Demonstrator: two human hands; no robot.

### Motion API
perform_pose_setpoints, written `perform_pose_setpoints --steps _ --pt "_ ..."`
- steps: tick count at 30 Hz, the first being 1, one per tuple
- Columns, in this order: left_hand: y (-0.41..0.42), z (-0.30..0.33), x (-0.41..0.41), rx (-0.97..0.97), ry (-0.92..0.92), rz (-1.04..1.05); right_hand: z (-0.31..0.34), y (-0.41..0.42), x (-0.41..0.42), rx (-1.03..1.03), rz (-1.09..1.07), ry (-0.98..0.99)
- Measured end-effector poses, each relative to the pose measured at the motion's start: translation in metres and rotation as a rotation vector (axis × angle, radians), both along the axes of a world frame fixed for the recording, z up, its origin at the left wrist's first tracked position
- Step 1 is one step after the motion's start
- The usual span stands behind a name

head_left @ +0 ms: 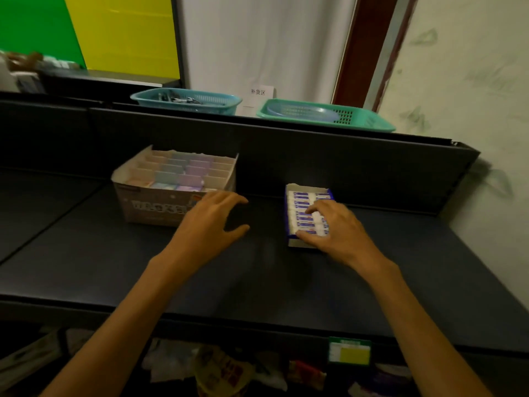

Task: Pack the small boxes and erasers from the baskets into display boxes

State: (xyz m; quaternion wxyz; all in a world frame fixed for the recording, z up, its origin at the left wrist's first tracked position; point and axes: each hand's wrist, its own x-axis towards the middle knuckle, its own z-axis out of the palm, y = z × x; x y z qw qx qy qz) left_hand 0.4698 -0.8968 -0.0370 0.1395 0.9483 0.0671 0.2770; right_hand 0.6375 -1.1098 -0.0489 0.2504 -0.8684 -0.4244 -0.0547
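Right hand (336, 227) with loose, unclamped grip over the erasers (307, 214) in the small display box (294, 243); left hand (209, 222) spread, empty.

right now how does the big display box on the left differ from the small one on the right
The left display box is larger and taller, with pale walls and pastel boxes in divided rows; the right display box is small, shallow and blue-edged, holding white erasers. The right hand rests on the right one; the left hand hovers beside the left. Both sit on the dark shelf.
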Motion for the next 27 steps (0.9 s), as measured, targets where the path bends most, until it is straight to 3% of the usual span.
perform_pose_setpoints --steps 6,12,27 --pt "0.096 -0.001 -0.066 0.064 -0.098 0.182 0.006 0.103 -0.071 0.123 0.112 -0.007" --pt "0.156 -0.018 -0.074 -0.194 -0.037 0.236 0.001 0.164 -0.092 0.227 0.083 0.120" --pt "0.123 -0.033 -0.037 -0.105 -0.103 0.090 -0.013 0.125 -0.066 0.230 -0.127 0.038"
